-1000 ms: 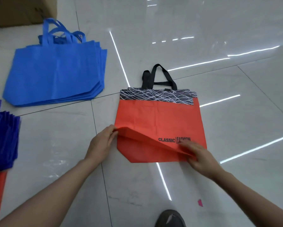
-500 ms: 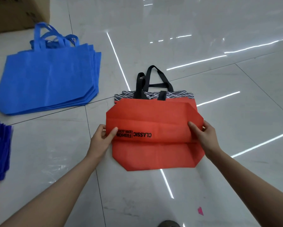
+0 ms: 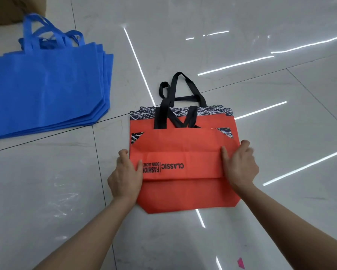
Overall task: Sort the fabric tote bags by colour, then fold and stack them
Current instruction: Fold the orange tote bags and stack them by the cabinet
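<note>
Pale tiled floor [image 3: 241, 26] fills the view. At 10 o'clock lies a flat stack of blue totes [image 3: 46, 84]. At centre the orange tote [image 3: 183, 193] lies on the floor, its lower part turned up towards 12, print upside down. The left hand [image 3: 124, 176] pinches the folded flap [image 3: 183, 151] at its 9 o'clock edge, the right hand [image 3: 239, 166] at 3, thumbs on top. Black handles [image 3: 163, 112] stick out at 12. Folding looks midway; next the flap needs laying flat and creasing, handles tucked in
</note>
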A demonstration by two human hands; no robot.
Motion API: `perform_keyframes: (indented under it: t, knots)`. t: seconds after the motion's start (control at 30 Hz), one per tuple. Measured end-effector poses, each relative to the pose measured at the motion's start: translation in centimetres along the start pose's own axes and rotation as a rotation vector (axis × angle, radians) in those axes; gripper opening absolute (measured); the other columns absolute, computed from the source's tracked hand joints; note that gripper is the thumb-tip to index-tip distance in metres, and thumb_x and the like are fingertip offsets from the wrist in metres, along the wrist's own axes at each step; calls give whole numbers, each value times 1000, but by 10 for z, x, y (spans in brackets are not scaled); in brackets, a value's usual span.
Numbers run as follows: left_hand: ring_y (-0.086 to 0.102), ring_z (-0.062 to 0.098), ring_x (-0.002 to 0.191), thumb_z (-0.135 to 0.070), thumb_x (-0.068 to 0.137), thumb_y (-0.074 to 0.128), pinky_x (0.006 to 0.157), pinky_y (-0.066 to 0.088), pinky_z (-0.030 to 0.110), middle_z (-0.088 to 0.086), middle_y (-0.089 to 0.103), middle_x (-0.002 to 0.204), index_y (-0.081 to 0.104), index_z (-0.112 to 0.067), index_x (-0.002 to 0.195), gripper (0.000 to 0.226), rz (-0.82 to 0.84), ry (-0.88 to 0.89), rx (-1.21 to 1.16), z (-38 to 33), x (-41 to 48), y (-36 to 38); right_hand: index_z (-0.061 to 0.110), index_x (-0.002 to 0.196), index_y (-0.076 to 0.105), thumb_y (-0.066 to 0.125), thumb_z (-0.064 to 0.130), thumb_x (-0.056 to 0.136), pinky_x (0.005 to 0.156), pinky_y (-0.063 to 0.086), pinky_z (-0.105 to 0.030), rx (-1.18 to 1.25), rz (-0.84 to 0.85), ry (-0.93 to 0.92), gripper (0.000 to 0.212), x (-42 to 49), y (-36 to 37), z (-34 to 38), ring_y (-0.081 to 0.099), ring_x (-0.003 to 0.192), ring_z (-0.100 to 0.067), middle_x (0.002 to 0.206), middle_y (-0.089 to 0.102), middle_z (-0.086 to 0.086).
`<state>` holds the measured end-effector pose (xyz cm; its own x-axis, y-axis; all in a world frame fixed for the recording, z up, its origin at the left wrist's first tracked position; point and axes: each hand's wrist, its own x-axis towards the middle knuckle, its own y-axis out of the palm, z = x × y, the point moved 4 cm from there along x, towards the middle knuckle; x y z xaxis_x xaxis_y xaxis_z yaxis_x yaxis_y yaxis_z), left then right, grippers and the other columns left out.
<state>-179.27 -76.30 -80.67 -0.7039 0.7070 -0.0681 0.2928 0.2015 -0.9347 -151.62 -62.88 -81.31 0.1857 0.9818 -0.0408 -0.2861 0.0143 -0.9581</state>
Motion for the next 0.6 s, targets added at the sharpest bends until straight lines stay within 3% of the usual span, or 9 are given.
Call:
perform_keyframes:
  t: [0.07,0.13,0.2,0.27,0.33,0.43,0.53,0.6]
  knots:
    - [63,35,67,-28,89,57,49,39,32,16,54,107,47,-7,118,38,-30,129,46,2,-7,2,3,131,42,55,27,89,85,35,-46,-53,-149,-233,50,-5,-1,12,49,110,-40,126,49,-25]
    - [57,29,49,-23,89,55,38,37,28,14,53,95,55,-6,110,27,-59,291,96,10,-18,6,9,132,44,50,26,84,98,26,-47,-35,-251,-563,52,-19,0,32,42,118,-37,134,47,-23]
    - [53,25,42,-24,89,48,35,39,27,10,52,91,58,-11,105,24,-53,409,144,22,-29,8,17,136,44,44,33,87,108,19,-48,-7,-144,-797,52,-45,11,58,34,128,-32,143,42,-16]
    - [53,25,44,-24,87,49,38,40,28,7,51,90,60,-14,103,22,-23,433,160,35,-35,7,23,138,46,39,39,90,110,19,-51,-23,21,-884,51,-72,27,83,32,134,-31,148,38,-10]
    - [56,27,58,-27,82,43,49,43,33,8,52,90,63,-14,101,29,-45,437,203,42,-35,0,27,137,47,35,45,91,108,24,-58,-113,152,-909,51,-91,48,97,34,136,-35,149,38,-6]
    - [53,29,86,-27,78,39,73,36,40,11,58,99,65,-13,93,33,-123,485,263,30,-26,-8,30,137,48,33,50,91,101,29,-65,-208,219,-883,52,-98,69,96,35,135,-39,148,40,-4]
    - [49,27,119,-31,87,36,97,31,44,9,56,127,65,-16,111,41,-17,574,203,3,-15,11,30,137,48,32,50,92,101,30,-64,-223,224,-865,52,-98,71,94,36,134,-39,148,40,-4]
    - [41,26,132,-37,91,32,105,28,48,6,47,142,57,-21,127,47,78,582,226,-5,-13,32,31,137,48,32,49,92,102,30,-62,-205,224,-877,51,-96,68,93,37,135,-37,148,40,-2]
